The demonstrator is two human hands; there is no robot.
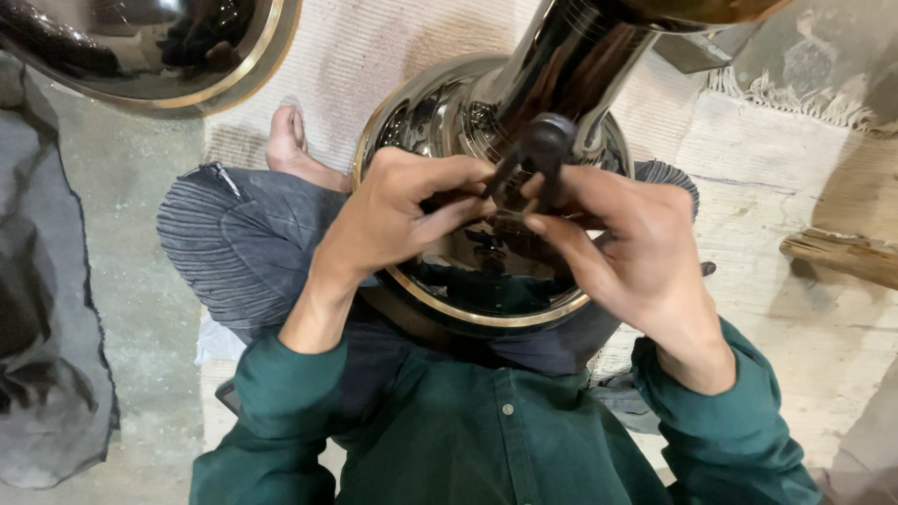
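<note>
Both hands meet over a polished metal vessel (pixel 468 122) resting in the lap of the seated person. Left hand (pixel 402 210) and right hand (pixel 622 243) together pinch a small dark tool (pixel 541 148), fingers closed on it, just above the vessel's gold-rimmed base. A second shiny bowl (pixel 168 56) lies upper left on the floor (pixel 131 187).

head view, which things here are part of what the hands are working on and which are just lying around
In hand:
left hand
right hand
small dark tool, gripped by both
shiny metal vessel on the lap

Lying about:
second polished piece
grey cloth
fringed rug
wood piece
</note>
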